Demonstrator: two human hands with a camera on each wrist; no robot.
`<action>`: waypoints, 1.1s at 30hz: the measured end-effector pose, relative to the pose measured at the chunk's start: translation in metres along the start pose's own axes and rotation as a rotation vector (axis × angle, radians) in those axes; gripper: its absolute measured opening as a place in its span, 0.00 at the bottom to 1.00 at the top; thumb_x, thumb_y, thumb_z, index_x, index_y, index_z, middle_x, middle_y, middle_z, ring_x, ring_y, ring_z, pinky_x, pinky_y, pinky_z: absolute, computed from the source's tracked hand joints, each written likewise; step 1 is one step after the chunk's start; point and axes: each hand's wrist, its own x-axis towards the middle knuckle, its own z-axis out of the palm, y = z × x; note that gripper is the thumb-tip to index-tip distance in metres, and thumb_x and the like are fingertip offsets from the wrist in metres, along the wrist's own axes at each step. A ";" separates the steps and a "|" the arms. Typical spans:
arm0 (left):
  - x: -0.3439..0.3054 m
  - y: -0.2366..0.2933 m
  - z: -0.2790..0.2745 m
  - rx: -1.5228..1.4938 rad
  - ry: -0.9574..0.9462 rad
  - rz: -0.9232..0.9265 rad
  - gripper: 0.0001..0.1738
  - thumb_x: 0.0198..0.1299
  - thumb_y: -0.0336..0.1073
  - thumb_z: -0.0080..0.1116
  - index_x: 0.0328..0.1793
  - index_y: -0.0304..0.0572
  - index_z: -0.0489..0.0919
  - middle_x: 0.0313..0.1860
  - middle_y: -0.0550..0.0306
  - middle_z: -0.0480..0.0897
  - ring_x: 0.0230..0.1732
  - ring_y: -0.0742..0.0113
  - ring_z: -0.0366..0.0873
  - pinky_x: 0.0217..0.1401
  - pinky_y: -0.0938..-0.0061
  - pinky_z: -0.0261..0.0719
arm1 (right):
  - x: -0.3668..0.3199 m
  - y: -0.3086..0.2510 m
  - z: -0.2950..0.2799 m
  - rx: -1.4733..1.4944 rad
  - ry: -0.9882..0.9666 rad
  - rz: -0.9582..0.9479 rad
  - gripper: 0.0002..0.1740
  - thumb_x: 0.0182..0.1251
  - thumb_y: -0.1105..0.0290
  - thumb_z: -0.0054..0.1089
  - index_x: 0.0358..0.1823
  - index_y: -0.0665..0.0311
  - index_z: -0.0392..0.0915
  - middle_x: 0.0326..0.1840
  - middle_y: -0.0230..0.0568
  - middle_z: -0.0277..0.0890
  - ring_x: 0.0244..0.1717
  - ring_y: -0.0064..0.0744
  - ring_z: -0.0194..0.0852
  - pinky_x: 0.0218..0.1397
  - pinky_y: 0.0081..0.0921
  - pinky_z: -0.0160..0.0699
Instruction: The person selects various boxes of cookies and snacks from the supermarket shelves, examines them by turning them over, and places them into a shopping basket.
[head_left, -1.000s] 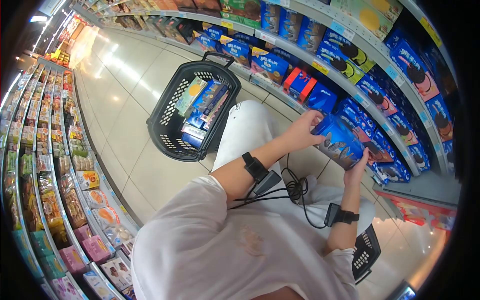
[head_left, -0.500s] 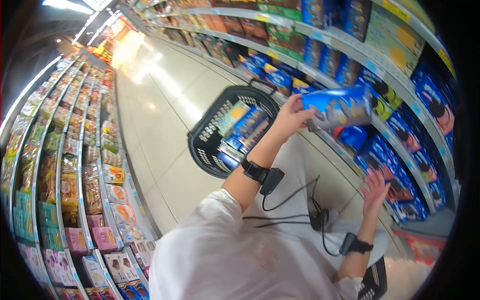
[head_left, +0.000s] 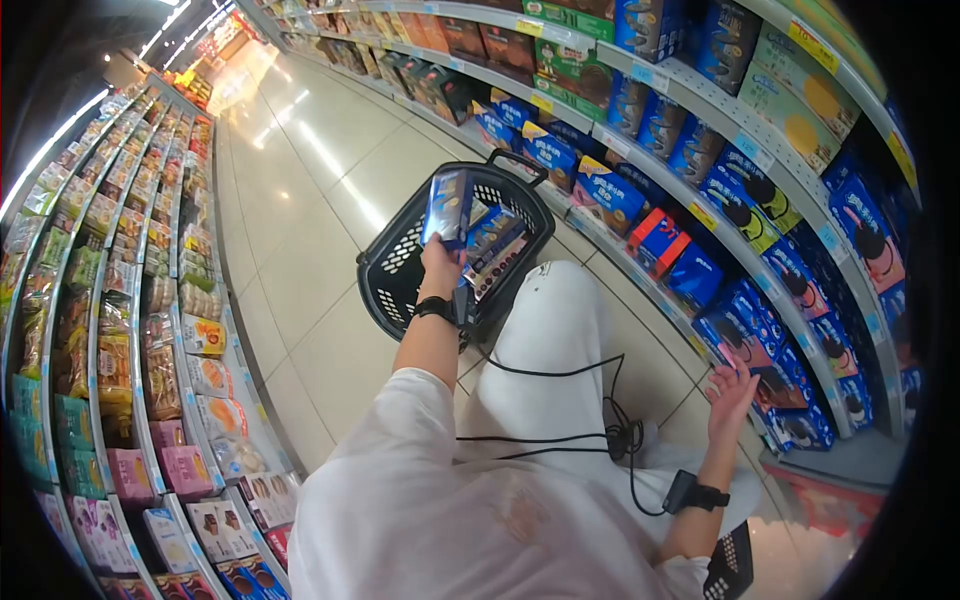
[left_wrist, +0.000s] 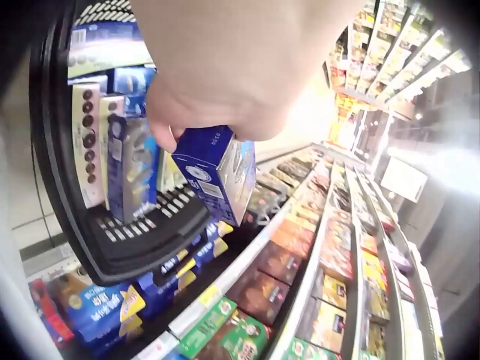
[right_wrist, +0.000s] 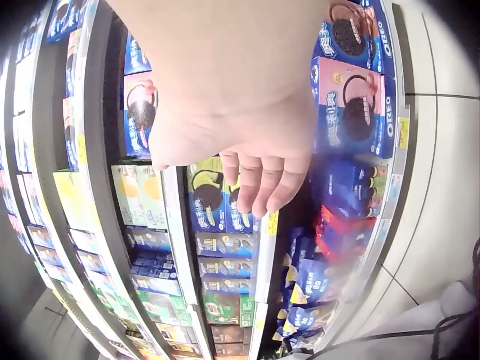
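My left hand [head_left: 441,264] grips one end of a blue Oreo cookie box [head_left: 449,205] and holds it over the black shopping basket [head_left: 364,280]. In the left wrist view, the end of this cookie box [left_wrist: 212,176] shows below the hand [left_wrist: 225,82], tilted near the basket's side. Inside the basket lie other boxes, among them a blue one [left_wrist: 133,169] and a pale one with a row of dark cookies [left_wrist: 88,142]. Holding nothing, my right hand [head_left: 733,398] hangs with loosely bent fingers in front of the lower shelf's Oreo boxes [right_wrist: 351,112].
A long shelf [head_left: 660,165] of cookie boxes runs along the right. Packaged bread and snacks [head_left: 205,380] fill the rack on the left. Black cables [head_left: 622,435] lie across the white trousers [head_left: 545,340]. Part of another black basket [head_left: 732,560] shows at bottom right.
The right hand let go of the Oreo box, which both hands held before. The left hand carried it leftward from the shelf side to above the basket.
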 end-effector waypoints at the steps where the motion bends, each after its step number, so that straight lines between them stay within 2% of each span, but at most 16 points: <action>1: 0.000 -0.005 -0.011 -0.001 0.052 -0.013 0.17 0.62 0.48 0.51 0.51 0.47 0.70 0.44 0.58 0.75 0.47 0.60 0.73 0.43 0.63 0.74 | 0.000 0.002 0.001 -0.015 0.001 0.002 0.33 0.70 0.38 0.32 0.62 0.55 0.63 0.39 0.32 0.73 0.38 0.23 0.72 0.36 0.19 0.71; 4: -0.018 -0.018 -0.030 -0.009 0.130 -0.110 0.17 0.62 0.48 0.51 0.51 0.48 0.71 0.46 0.58 0.75 0.47 0.60 0.73 0.43 0.62 0.74 | 0.002 0.007 0.000 -0.039 -0.001 0.041 0.33 0.70 0.38 0.32 0.61 0.58 0.63 0.39 0.33 0.73 0.38 0.24 0.72 0.36 0.20 0.71; 6: -0.033 -0.025 -0.034 0.202 0.191 -0.090 0.17 0.62 0.48 0.51 0.52 0.49 0.70 0.47 0.59 0.74 0.48 0.60 0.72 0.46 0.60 0.73 | 0.002 0.011 0.001 -0.069 0.013 0.061 0.34 0.70 0.38 0.32 0.61 0.58 0.63 0.39 0.34 0.73 0.38 0.24 0.72 0.36 0.21 0.71; 7: -0.024 -0.030 -0.041 0.188 0.197 -0.104 0.17 0.62 0.48 0.51 0.52 0.49 0.70 0.47 0.59 0.74 0.48 0.60 0.72 0.46 0.60 0.73 | 0.002 0.012 0.004 -0.080 0.029 0.077 0.34 0.70 0.38 0.32 0.61 0.58 0.63 0.39 0.34 0.73 0.38 0.24 0.72 0.36 0.21 0.71; 11: -0.012 -0.035 -0.038 0.340 0.109 -0.190 0.17 0.64 0.46 0.51 0.55 0.50 0.70 0.53 0.58 0.72 0.52 0.59 0.69 0.52 0.53 0.69 | 0.001 0.018 0.009 -0.135 0.059 0.116 0.36 0.69 0.36 0.32 0.62 0.59 0.62 0.39 0.34 0.73 0.38 0.25 0.72 0.36 0.21 0.71; 13: -0.006 -0.040 -0.031 0.473 0.148 -0.130 0.16 0.63 0.47 0.50 0.49 0.46 0.73 0.41 0.54 0.79 0.36 0.59 0.76 0.35 0.63 0.74 | 0.003 0.023 0.005 -0.160 0.066 0.116 0.37 0.68 0.35 0.32 0.62 0.59 0.61 0.39 0.34 0.73 0.38 0.25 0.72 0.36 0.21 0.71; 17: 0.001 -0.041 -0.015 0.463 0.150 -0.112 0.19 0.63 0.48 0.51 0.49 0.41 0.74 0.41 0.51 0.78 0.37 0.57 0.76 0.32 0.62 0.76 | 0.004 0.025 0.007 -0.178 0.090 0.156 0.37 0.68 0.35 0.33 0.63 0.59 0.61 0.38 0.34 0.73 0.39 0.25 0.72 0.36 0.22 0.70; 21: 0.023 -0.049 -0.015 0.349 0.100 -0.014 0.22 0.62 0.46 0.53 0.52 0.34 0.72 0.43 0.47 0.78 0.39 0.57 0.77 0.38 0.59 0.77 | 0.000 0.027 0.006 -0.200 0.089 0.153 0.37 0.68 0.34 0.32 0.63 0.58 0.61 0.38 0.34 0.73 0.39 0.25 0.72 0.37 0.21 0.70; 24: 0.030 -0.054 -0.015 0.397 0.158 0.310 0.22 0.55 0.41 0.56 0.51 0.32 0.73 0.43 0.46 0.79 0.41 0.55 0.78 0.45 0.66 0.76 | -0.001 0.030 0.004 -0.211 0.079 0.161 0.37 0.68 0.34 0.33 0.62 0.58 0.61 0.39 0.34 0.73 0.39 0.25 0.72 0.37 0.22 0.70; 26: 0.052 -0.053 -0.053 1.908 -0.111 1.122 0.19 0.56 0.40 0.53 0.48 0.33 0.75 0.42 0.42 0.79 0.41 0.54 0.77 0.46 0.67 0.74 | -0.001 0.035 -0.003 -0.258 0.089 0.142 0.36 0.67 0.35 0.34 0.63 0.56 0.62 0.39 0.34 0.74 0.39 0.25 0.72 0.39 0.23 0.70; 27: 0.193 -0.093 -0.089 1.658 -0.092 0.917 0.18 0.56 0.40 0.49 0.45 0.35 0.78 0.43 0.40 0.79 0.42 0.48 0.77 0.47 0.61 0.74 | -0.001 0.036 -0.004 -0.251 0.077 0.154 0.36 0.68 0.35 0.34 0.61 0.57 0.63 0.40 0.34 0.74 0.39 0.25 0.73 0.39 0.24 0.70; 28: 0.124 -0.069 -0.059 1.205 -0.153 0.398 0.18 0.58 0.41 0.46 0.45 0.37 0.79 0.45 0.41 0.79 0.44 0.50 0.77 0.48 0.59 0.74 | 0.001 0.035 -0.006 -0.243 0.070 0.162 0.35 0.68 0.36 0.34 0.60 0.57 0.63 0.40 0.35 0.74 0.39 0.26 0.73 0.39 0.24 0.70; 29: 0.127 -0.075 -0.063 0.910 -0.242 0.464 0.18 0.58 0.40 0.46 0.46 0.38 0.79 0.44 0.45 0.80 0.46 0.53 0.77 0.47 0.61 0.74 | 0.003 0.037 -0.010 -0.236 0.065 0.170 0.35 0.68 0.36 0.34 0.60 0.57 0.64 0.40 0.35 0.75 0.39 0.26 0.73 0.40 0.25 0.71; 30: 0.126 -0.065 -0.060 1.073 -0.185 0.347 0.22 0.55 0.42 0.53 0.56 0.43 0.75 0.56 0.49 0.73 0.58 0.55 0.68 0.51 0.51 0.69 | 0.004 0.038 -0.013 -0.227 0.054 0.179 0.34 0.68 0.36 0.34 0.60 0.57 0.64 0.40 0.36 0.75 0.39 0.26 0.73 0.40 0.25 0.71; 31: 0.047 -0.041 -0.011 0.936 -0.036 0.098 0.22 0.55 0.41 0.53 0.57 0.48 0.74 0.57 0.51 0.71 0.60 0.55 0.65 0.52 0.49 0.68 | 0.003 0.037 -0.012 -0.222 0.053 0.178 0.34 0.68 0.36 0.34 0.59 0.57 0.64 0.39 0.36 0.75 0.39 0.26 0.73 0.40 0.25 0.72; 33: 0.070 -0.043 -0.004 0.931 -0.086 0.140 0.22 0.55 0.41 0.54 0.57 0.49 0.73 0.53 0.52 0.73 0.56 0.59 0.67 0.49 0.54 0.69 | 0.006 0.033 -0.006 -0.212 0.060 0.147 0.33 0.69 0.37 0.34 0.59 0.57 0.64 0.39 0.36 0.75 0.40 0.27 0.73 0.41 0.25 0.72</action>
